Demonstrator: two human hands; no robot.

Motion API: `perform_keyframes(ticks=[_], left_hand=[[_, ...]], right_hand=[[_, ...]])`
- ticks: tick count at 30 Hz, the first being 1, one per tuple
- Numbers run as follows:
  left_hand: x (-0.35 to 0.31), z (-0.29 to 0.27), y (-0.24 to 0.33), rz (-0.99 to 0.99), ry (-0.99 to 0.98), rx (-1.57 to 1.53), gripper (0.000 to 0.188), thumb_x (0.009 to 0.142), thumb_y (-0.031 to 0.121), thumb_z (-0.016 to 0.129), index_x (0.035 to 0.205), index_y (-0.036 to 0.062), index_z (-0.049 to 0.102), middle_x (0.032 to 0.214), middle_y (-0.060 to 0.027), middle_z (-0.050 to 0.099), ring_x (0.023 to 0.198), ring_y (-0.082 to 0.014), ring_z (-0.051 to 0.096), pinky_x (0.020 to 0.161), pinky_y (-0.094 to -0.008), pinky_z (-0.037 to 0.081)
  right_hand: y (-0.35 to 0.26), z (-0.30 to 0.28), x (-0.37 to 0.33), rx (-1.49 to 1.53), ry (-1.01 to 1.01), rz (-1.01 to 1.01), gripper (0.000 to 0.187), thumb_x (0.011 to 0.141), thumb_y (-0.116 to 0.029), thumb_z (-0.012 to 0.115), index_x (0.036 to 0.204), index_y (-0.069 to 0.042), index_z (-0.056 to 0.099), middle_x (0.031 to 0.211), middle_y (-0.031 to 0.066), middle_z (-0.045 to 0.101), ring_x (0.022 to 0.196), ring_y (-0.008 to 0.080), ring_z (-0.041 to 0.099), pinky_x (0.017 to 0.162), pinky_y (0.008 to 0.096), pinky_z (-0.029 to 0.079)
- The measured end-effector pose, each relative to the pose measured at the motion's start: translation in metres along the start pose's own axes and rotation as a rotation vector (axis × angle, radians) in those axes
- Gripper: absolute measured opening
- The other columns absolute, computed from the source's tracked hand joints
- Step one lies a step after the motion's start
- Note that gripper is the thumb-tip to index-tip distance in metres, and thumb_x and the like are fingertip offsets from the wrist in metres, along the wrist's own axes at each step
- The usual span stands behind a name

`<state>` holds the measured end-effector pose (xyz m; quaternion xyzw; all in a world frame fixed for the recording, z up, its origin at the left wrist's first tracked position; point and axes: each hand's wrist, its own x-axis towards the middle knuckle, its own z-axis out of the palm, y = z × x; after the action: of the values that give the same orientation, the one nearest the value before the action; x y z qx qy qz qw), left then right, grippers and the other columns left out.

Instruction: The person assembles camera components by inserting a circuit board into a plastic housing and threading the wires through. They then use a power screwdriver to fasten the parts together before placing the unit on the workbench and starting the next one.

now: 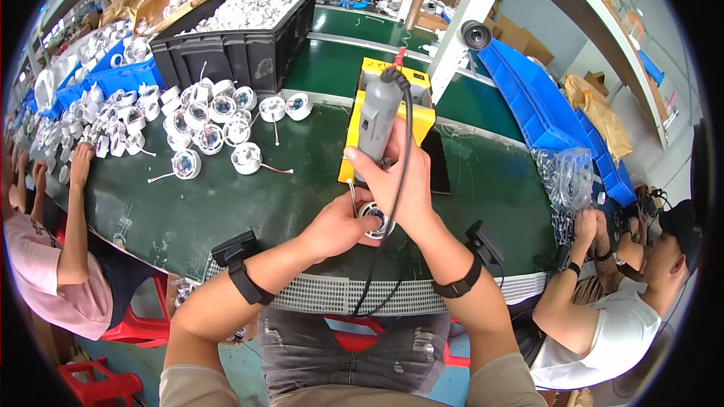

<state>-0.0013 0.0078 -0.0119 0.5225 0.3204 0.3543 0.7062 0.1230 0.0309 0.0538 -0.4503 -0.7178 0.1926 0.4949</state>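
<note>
My right hand point(405, 175) is wrapped around a grey electric screwdriver point(375, 117), its thumb along the tool's side and its body upright. The black cord leaves the tool's top and hangs down past my wrist. Below it, my left hand point(332, 227) grips a small round white housing point(383, 215) with a dark part inside, close to the table's near edge. The screwdriver's tip is hidden behind my fingers. A thin wire stands up beside the housing. Just behind the tool sits a yellow open-topped box point(351, 139).
Several white round housings with wires point(222, 109) are heaped at the left on the green table point(302, 158). A black crate point(279, 45) full of white parts stands behind them. Blue bins point(528, 98) and a plastic bag point(569, 173) are at the right. People sit on both sides.
</note>
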Motion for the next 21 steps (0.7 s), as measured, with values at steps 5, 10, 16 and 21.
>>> perform_keyframes(ticks=[5, 10, 16, 21], left_hand=[[0.003, 0.001, 0.009, -0.221, 0.019, -0.058, 0.035, 0.091, 0.001, 0.052, 0.126, -0.0005, 0.049, 0.108, -0.0096, 0.059, 0.09, -0.0215, 0.065, 0.079, -0.0338, 0.059], [0.004, -0.005, 0.011, -0.238, 0.047, -0.113, 0.036, 0.092, 0.002, 0.05, 0.127, -0.0007, 0.05, 0.107, -0.0107, 0.06, 0.088, -0.0227, 0.066, 0.079, -0.0339, 0.06], [0.004, -0.003, 0.013, -0.255, 0.064, -0.112, 0.035, 0.093, 0.002, 0.049, 0.127, -0.0014, 0.05, 0.106, -0.0116, 0.06, 0.086, -0.0236, 0.066, 0.079, -0.0342, 0.06], [0.006, -0.002, 0.014, -0.273, 0.082, -0.087, 0.034, 0.094, 0.003, 0.047, 0.127, -0.0021, 0.049, 0.106, -0.0123, 0.061, 0.086, -0.0248, 0.067, 0.078, -0.0343, 0.06]], right_hand=[[0.001, 0.003, 0.027, 0.522, 0.421, -0.208, 0.039, 0.102, -0.029, 0.041, 0.13, -0.004, 0.033, 0.075, 0.0092, 0.057, 0.06, 0.0163, 0.056, 0.056, 0.0306, 0.048], [-0.004, -0.005, 0.037, 0.471, 0.478, -0.105, 0.047, 0.102, -0.039, 0.035, 0.133, -0.004, 0.032, 0.065, 0.0078, 0.048, 0.05, 0.015, 0.049, 0.048, 0.0297, 0.043], [-0.001, -0.001, 0.042, 0.456, 0.549, -0.098, 0.047, 0.102, -0.039, 0.037, 0.129, -0.001, 0.035, 0.063, 0.0077, 0.047, 0.048, 0.015, 0.048, 0.046, 0.0294, 0.042], [0.004, 0.0, 0.042, 0.429, 0.555, -0.126, 0.046, 0.101, -0.039, 0.038, 0.126, 0.0, 0.035, 0.063, 0.0081, 0.048, 0.047, 0.0152, 0.048, 0.046, 0.0291, 0.041]])
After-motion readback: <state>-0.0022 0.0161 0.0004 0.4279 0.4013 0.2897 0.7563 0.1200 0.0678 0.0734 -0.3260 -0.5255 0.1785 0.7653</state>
